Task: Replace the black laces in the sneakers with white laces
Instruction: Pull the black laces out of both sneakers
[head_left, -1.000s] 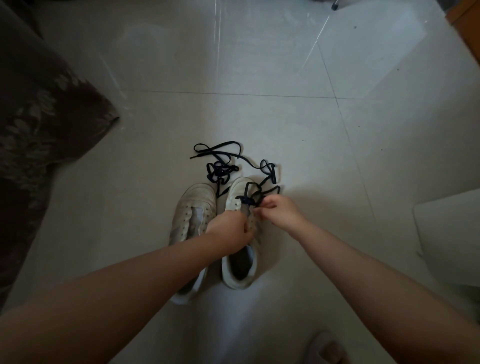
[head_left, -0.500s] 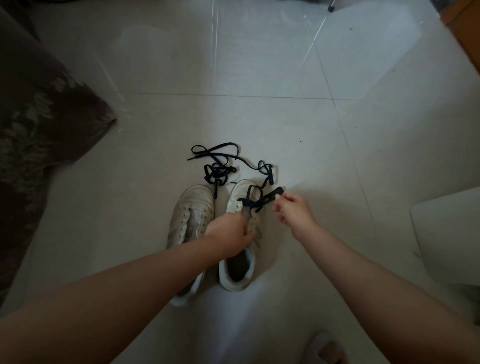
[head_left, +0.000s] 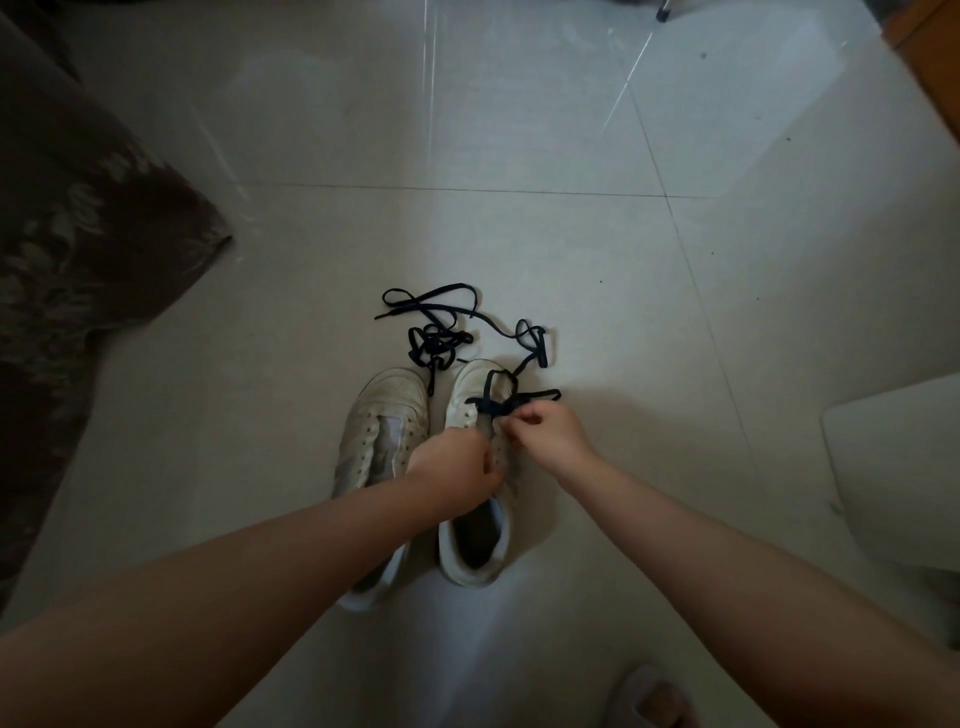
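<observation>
Two white sneakers stand side by side on the tiled floor, toes pointing away from me. The left sneaker (head_left: 379, 431) has bare eyelets. A black lace (head_left: 501, 400) still crosses the right sneaker (head_left: 475, 545) near the toe and trails onto the floor. My left hand (head_left: 452, 480) grips the right sneaker's upper by the tongue. My right hand (head_left: 545, 434) pinches the black lace just above the eyelets. A second loose black lace (head_left: 434, 338) lies tangled beyond the toes. No white laces show.
A dark patterned cushion or sofa edge (head_left: 78, 249) fills the left side. A pale flat object (head_left: 904, 467) lies at the right. A slippered foot (head_left: 649, 696) shows at the bottom. Wooden furniture (head_left: 935, 52) sits at the top right corner.
My right hand pulled the lace out to the right, then came back to the eyelets and pinched it again. My left hand stayed on the sneaker.
</observation>
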